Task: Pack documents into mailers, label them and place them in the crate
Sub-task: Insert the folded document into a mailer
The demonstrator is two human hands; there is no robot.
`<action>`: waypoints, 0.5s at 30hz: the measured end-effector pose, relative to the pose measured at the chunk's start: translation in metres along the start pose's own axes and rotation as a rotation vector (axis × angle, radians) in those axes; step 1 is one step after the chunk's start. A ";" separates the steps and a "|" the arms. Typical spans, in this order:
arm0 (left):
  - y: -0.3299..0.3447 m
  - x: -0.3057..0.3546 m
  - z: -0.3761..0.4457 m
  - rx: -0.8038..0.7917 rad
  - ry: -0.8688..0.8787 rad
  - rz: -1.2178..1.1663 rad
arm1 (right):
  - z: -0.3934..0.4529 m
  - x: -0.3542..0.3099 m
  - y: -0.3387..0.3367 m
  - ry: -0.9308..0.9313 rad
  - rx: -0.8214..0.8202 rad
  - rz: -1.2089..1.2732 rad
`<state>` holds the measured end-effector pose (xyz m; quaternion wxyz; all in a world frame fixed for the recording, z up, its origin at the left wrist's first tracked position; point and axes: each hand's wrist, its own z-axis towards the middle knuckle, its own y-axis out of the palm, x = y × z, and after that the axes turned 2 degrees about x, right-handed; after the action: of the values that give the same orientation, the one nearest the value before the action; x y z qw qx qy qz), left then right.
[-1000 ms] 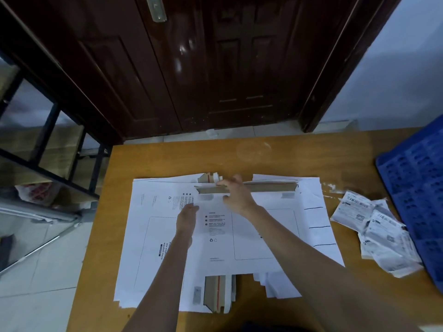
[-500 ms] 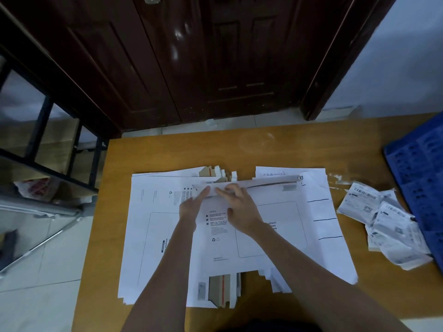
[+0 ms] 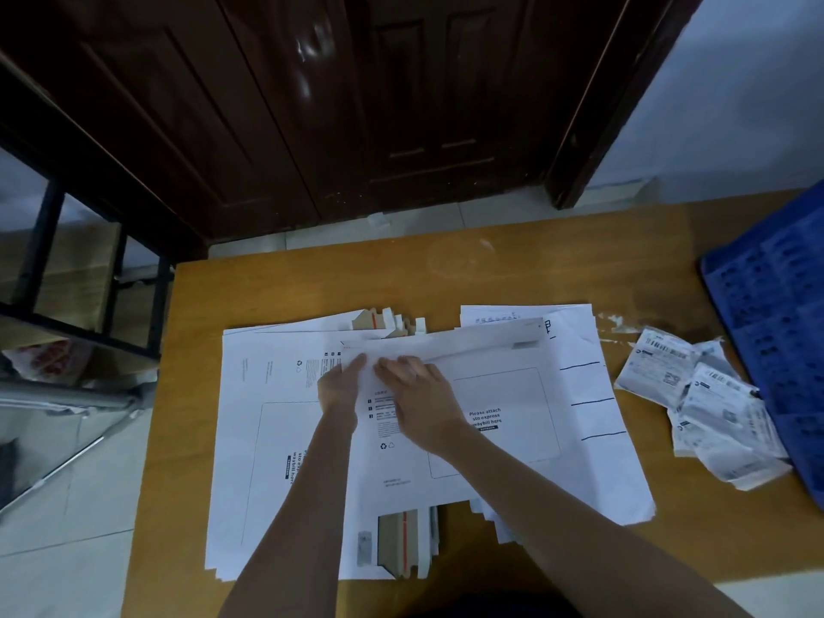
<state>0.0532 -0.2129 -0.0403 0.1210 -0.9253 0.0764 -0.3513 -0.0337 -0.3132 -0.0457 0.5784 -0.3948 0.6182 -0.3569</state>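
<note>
A white mailer [image 3: 499,408] printed "Please attach sto express waybill here" lies on top of a stack of flat white mailers [image 3: 267,439] in the middle of the wooden table [image 3: 446,265]. Its top flap [image 3: 468,343] is folded down. My left hand [image 3: 341,385] and my right hand [image 3: 414,390] lie side by side with flat fingers pressing the left part of that flap. White documents [image 3: 588,394] with dark lines stick out from under the mailer on the right. Crumpled shipping labels [image 3: 709,403] lie at the right, beside the blue crate [image 3: 776,332].
More mailers with brown insides and red strips [image 3: 403,544] poke out at the stack's near edge, and others [image 3: 379,321] at its far edge. A dark wooden door [image 3: 356,104] stands behind the table. A black metal rack [image 3: 67,269] is at the left, over tiled floor.
The brown inner side of the flap showed one second ago. Now the flap is folded down white side up, and my left hand has moved up beside my right to press it.
</note>
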 end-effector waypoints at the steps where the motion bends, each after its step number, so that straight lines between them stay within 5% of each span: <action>1: -0.001 0.000 -0.001 -0.018 0.007 -0.024 | -0.001 -0.002 0.003 0.039 -0.041 0.013; 15: 0.002 -0.013 0.004 0.059 0.077 -0.001 | 0.005 -0.008 0.001 0.099 -0.182 -0.135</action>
<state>0.0461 -0.2110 -0.0521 0.1448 -0.9071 0.0700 -0.3889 -0.0282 -0.3056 -0.0439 0.4839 -0.4681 0.6478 -0.3565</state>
